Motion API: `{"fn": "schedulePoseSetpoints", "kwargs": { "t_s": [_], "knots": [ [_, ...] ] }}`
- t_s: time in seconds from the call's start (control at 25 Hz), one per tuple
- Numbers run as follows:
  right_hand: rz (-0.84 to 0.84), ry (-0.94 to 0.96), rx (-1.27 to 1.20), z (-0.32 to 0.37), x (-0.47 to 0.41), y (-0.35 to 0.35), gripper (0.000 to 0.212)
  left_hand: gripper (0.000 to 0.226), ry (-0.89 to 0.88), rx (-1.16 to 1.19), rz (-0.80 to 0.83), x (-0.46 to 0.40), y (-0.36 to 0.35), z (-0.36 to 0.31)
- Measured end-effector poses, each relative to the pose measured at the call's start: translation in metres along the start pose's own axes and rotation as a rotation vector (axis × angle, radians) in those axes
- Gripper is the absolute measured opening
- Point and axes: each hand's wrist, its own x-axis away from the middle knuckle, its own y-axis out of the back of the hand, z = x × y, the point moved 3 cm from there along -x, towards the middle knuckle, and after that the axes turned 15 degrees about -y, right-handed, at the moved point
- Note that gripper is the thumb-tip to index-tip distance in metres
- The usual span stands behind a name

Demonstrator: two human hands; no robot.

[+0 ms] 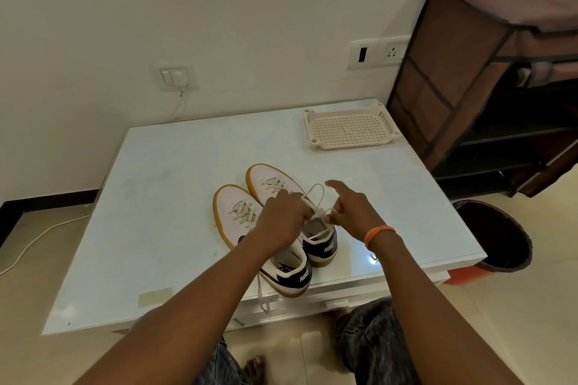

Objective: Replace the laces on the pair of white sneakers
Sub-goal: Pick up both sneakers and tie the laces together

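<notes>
Two white sneakers with gum soles and dark heel tabs stand side by side on the glass table [156, 197], toes pointing away. The left sneaker [237, 212] is laced, and one lace end [262, 294] hangs over the table's front edge. Over the right sneaker [272, 180], my left hand [286, 216] pinches its white lace [317, 197], which loops up between both hands. My right hand [350, 209] pinches the other part of that lace, with its index finger stretched out. An orange band sits on my right wrist.
A cream perforated plastic tray [350, 128] lies at the table's far right corner. A brown fabric shoe rack [488, 87] stands to the right, with a dark bin [500, 237] in front of it. A white cable [37, 237] runs across the floor on the left.
</notes>
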Motion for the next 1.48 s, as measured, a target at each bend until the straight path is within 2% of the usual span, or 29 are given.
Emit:
{"fn": "schedulePoseSetpoints", "kwargs": {
  "t_s": [0.04, 0.08, 0.12, 0.2, 0.24, 0.32, 0.36, 0.44, 0.48, 0.56, 0.6, 0.64, 0.72, 0.76, 0.8, 0.88, 0.96, 1.04, 1.08, 1.16, 1.24, 1.28, 1.36, 1.44, 1.48],
  "knots": [
    [0.077, -0.026, -0.015, -0.004, -0.005, -0.002, 0.060, 0.017, 0.001, -0.025, -0.020, -0.001, -0.002, -0.003],
    [0.134, -0.027, 0.019, -0.005, -0.009, -0.003, 0.055, 0.016, 0.006, -0.026, -0.031, -0.002, -0.002, -0.005],
    [0.160, -0.013, 0.074, -0.005, -0.013, -0.004, 0.041, 0.014, 0.014, 0.003, -0.042, -0.003, -0.002, -0.006],
    [0.115, 0.033, 0.221, 0.002, -0.019, -0.005, 0.015, 0.009, 0.018, 0.018, -0.088, -0.005, 0.000, -0.008],
    [0.062, 0.056, 0.306, 0.005, -0.020, -0.004, 0.014, 0.013, 0.019, -0.022, -0.126, -0.007, 0.000, -0.007],
    [0.002, 0.109, 0.433, 0.013, -0.018, -0.004, 0.017, 0.037, -0.014, -0.098, -0.193, -0.010, 0.002, -0.005],
    [0.013, 0.137, 0.419, 0.017, -0.014, -0.004, 0.018, 0.038, -0.073, -0.119, -0.208, -0.013, 0.003, -0.004],
    [0.053, 0.121, 0.169, 0.026, -0.001, -0.007, 0.029, 0.015, -0.099, -0.050, -0.173, -0.010, 0.008, -0.002],
    [0.032, 0.074, -0.046, 0.030, 0.005, -0.010, 0.033, 0.014, -0.028, 0.065, -0.202, -0.007, 0.010, 0.002],
    [-0.053, -0.062, -0.494, 0.033, 0.010, -0.023, 0.027, 0.021, 0.133, 0.257, -0.348, 0.003, 0.014, 0.014],
    [-0.093, -0.118, -0.623, 0.035, 0.010, -0.032, 0.022, 0.022, 0.177, 0.234, -0.379, 0.008, 0.015, 0.016],
    [-0.141, -0.131, -0.631, 0.037, 0.010, -0.039, 0.019, 0.021, 0.222, 0.151, -0.347, 0.013, 0.014, 0.017],
    [-0.316, -0.059, -0.339, 0.037, 0.008, -0.046, 0.015, 0.020, 0.314, 0.080, -0.221, 0.017, 0.012, 0.016],
    [-0.417, -0.023, -0.081, 0.036, 0.009, -0.047, 0.014, 0.020, 0.341, 0.091, -0.181, 0.018, 0.012, 0.014],
    [-0.425, -0.015, 0.164, 0.033, 0.008, -0.048, 0.014, 0.020, 0.346, 0.086, -0.152, 0.017, 0.011, 0.011],
    [-0.205, -0.124, 0.484, 0.021, 0.006, -0.052, 0.026, 0.020, 0.301, -0.014, -0.061, 0.010, 0.006, 0.002],
    [0.040, -0.274, 0.554, 0.013, 0.006, -0.049, 0.040, 0.023, 0.265, -0.124, 0.050, 0.000, 0.002, -0.009],
    [0.208, -0.296, 0.418, 0.013, 0.008, -0.040, 0.038, 0.022, 0.250, -0.199, 0.149, -0.009, -0.004, -0.020],
    [0.230, -0.245, 0.267, 0.013, 0.007, -0.034, 0.031, 0.020, 0.244, -0.226, 0.182, -0.014, -0.006, -0.022],
    [0.091, -0.166, -0.223, 0.003, 0.008, -0.016, 0.016, 0.017, 0.212, -0.214, 0.203, -0.022, -0.008, -0.019],
    [-0.146, -0.308, -0.636, -0.019, 0.003, 0.003, 0.018, 0.014, 0.177, 0.019, 0.150, -0.024, -0.003, -0.011],
    [-0.169, -0.391, -0.718, -0.030, -0.002, 0.004, 0.019, 0.012, 0.173, 0.174, 0.081, -0.019, 0.003, -0.006],
    [-0.006, -0.465, -0.657, -0.033, -0.012, -0.004, 0.027, 0.011, 0.244, 0.309, -0.141, -0.002, 0.015, 0.008],
    [0.206, -0.420, -0.557, -0.023, -0.013, -0.017, 0.032, 0.013, 0.441, 0.345, -0.379, 0.030, 0.019, 0.020],
    [0.246, -0.367, -0.500, -0.018, -0.011, -0.022, 0.029, 0.019, 0.558, 0.406, -0.446, 0.048, 0.015, 0.023]
  ]
}}
